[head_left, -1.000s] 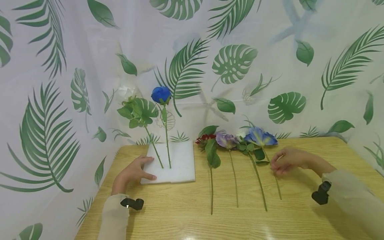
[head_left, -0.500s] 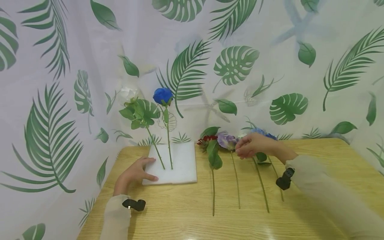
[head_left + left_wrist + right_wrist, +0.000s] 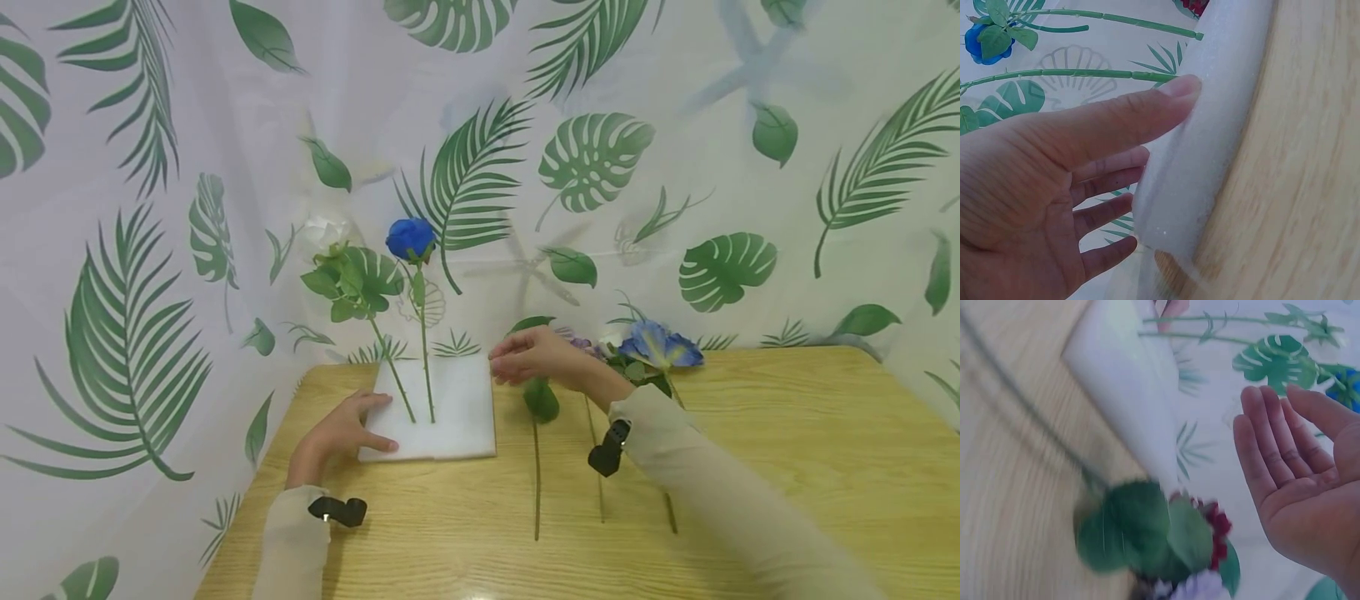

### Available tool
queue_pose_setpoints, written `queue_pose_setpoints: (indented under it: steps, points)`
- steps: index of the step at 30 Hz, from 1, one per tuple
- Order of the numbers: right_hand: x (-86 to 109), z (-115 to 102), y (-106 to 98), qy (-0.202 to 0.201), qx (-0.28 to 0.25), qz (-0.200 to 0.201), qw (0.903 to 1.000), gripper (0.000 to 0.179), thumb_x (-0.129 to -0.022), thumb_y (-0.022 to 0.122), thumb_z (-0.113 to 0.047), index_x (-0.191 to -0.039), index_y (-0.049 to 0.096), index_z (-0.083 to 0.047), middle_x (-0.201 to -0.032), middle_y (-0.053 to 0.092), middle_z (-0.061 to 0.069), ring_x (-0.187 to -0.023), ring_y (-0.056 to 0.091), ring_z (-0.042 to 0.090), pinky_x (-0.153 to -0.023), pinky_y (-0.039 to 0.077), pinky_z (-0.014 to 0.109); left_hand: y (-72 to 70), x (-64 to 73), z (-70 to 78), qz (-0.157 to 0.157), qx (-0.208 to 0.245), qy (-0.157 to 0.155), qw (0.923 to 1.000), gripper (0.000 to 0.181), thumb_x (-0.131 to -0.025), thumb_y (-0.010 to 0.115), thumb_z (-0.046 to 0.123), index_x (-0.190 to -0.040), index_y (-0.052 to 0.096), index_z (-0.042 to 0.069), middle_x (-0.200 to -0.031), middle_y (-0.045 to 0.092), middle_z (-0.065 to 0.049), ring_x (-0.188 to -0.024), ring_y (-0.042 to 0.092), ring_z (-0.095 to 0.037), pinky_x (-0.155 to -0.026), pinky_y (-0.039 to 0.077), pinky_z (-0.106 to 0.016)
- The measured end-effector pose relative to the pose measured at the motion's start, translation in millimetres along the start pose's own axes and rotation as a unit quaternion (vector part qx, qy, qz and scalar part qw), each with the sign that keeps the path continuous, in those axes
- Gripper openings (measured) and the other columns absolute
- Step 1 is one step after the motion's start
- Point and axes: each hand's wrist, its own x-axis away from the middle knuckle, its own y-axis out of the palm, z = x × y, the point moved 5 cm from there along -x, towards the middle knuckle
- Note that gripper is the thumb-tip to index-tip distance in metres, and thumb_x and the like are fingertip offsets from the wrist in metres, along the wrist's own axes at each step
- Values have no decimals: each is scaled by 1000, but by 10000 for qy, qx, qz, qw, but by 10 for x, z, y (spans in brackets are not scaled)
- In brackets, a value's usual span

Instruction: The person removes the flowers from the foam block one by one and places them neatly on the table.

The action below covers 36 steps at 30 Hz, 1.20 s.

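My left hand (image 3: 337, 437) rests against the left side of a white foam block (image 3: 465, 408), thumb and fingers spread apart. In the left wrist view its thumb (image 3: 1132, 122) touches the foam. A white rose (image 3: 327, 235) on a leaning stem and a blue rose (image 3: 410, 239) on a nearly upright one stand in the block. Nothing is held in my right hand (image 3: 543, 360), raised over the lying flowers near the block's right edge, its fingers gently bent. Behind it, the red flower (image 3: 1218, 525) is hidden in the head view but shows in the right wrist view.
Several artificial flowers lie side by side on the wooden table (image 3: 442, 525), heads toward the back. A blue flower (image 3: 660, 344) is rightmost, and a purple one (image 3: 583, 343) is partly covered by my right hand. A leaf-print curtain (image 3: 480, 167) hangs behind.
My right hand has swept left, from the blue flower's stem at the right, over the purple flower, to near the foam block. My left hand has stayed at the block.
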Motion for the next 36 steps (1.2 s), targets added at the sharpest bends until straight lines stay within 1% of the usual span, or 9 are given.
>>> queue_pose_setpoints:
  steps: [3, 7, 10, 15, 19, 25, 29, 36]
  points:
    - [-121, -21, 142, -84, -318, 70, 9994, 28, -100, 65, -15, -123, 67, 1, -114, 75, 15, -102, 74, 23, -99, 57, 50, -7, 2, 2, 4, 2, -12, 10000, 88, -76, 91, 22, -151, 48, 4, -164, 25, -28, -153, 20, -49, -124, 20, -62]
    - [-256, -35, 326, -156, -708, 90, 9973, 33, -101, 63, -10, -130, 63, 4, -127, 70, 22, -113, 71, 29, -104, 53, 53, -10, -1, 2, 2, -11, -18, 10000, 88, -76, 91, 22, -150, 49, 4, -164, 25, -28, -153, 21, -49, -124, 21, -62]
    - [-352, -16, 451, -245, -760, 99, 9968, 34, -101, 61, -7, -133, 61, 6, -132, 66, 24, -119, 68, 32, -105, 53, 52, -8, -12, -6, 9, -40, -49, 10000, 88, -75, 92, 23, -150, 49, 5, -164, 26, -27, -153, 22, -48, -124, 21, -61]
    - [-498, 55, 621, -194, -797, 290, 9962, 34, -101, 62, -8, -133, 63, 4, -134, 66, 22, -119, 68, 30, -103, 55, 47, -9, -33, -21, 38, -126, -88, 9999, 89, -75, 92, 25, -150, 49, 5, -163, 29, -26, -152, 25, -47, -124, 23, -60]
    - [-558, 104, 729, -23, -895, 480, 9948, 35, -101, 63, -10, -134, 63, 2, -136, 65, 20, -121, 66, 30, -104, 55, 44, -9, -35, -15, 19, -169, -54, 9998, 88, -75, 92, 26, -150, 50, 5, -163, 30, -26, -152, 25, -47, -124, 23, -61]
    - [-627, 194, 840, 193, -1072, 612, 9922, 35, -101, 62, -9, -134, 63, 1, -135, 66, 19, -122, 66, 30, -104, 55, 43, -4, -30, -1, -3, -120, -22, 9999, 88, -76, 92, 26, -150, 50, 5, -162, 31, -26, -151, 26, -47, -123, 24, -61]
    - [-652, 212, 896, 212, -1140, 553, 9917, 33, -102, 60, -7, -133, 63, 3, -133, 67, 21, -121, 67, 29, -105, 54, 43, -7, -31, 2, 23, -96, 11, 10000, 87, -76, 92, 25, -149, 50, 4, -161, 32, -26, -151, 28, -47, -123, 25, -60]
    - [-668, 229, 970, 89, -1107, 361, 9932, 33, -103, 59, -8, -132, 62, 7, -131, 68, 22, -121, 68, 32, -107, 52, 46, -7, -30, 5, -7, -104, -15, 9999, 87, -76, 91, 25, -150, 49, 4, -161, 32, -26, -150, 28, -47, -123, 25, -60]
